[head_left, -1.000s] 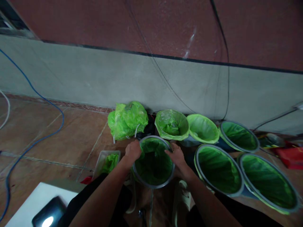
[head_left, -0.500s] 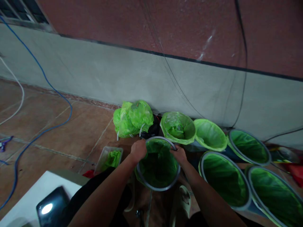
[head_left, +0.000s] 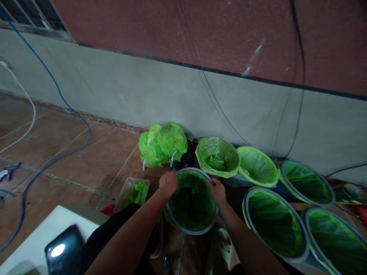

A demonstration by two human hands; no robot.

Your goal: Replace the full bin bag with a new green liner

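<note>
Between my feet stands a round trash bin (head_left: 192, 231) with a grey rim ring, lined with a green plastic bag (head_left: 197, 214). My left hand (head_left: 168, 183) is closed on the rim at its left side. On the opposite side, my right hand (head_left: 217, 190) grips the rim too, fingers curled over the ring. The liner hangs down inside the bin, and its bottom is dark. Behind the bin, against the wall, sit stuffed green bags (head_left: 164, 144) and a black bag (head_left: 186, 156).
More green-lined bins stand to the right: a bin with crumpled plastic inside (head_left: 218, 157), a ringless bin (head_left: 258, 167) and several ringed bins (head_left: 276, 223). At left are a clear tub (head_left: 132, 193) of green bags, a white surface (head_left: 54, 229) with a phone (head_left: 63, 250), and a blue cable (head_left: 61, 156).
The view has shifted slightly, moving the surroundings a little right and down in the picture. Both hands keep their hold on the bin's rim.
</note>
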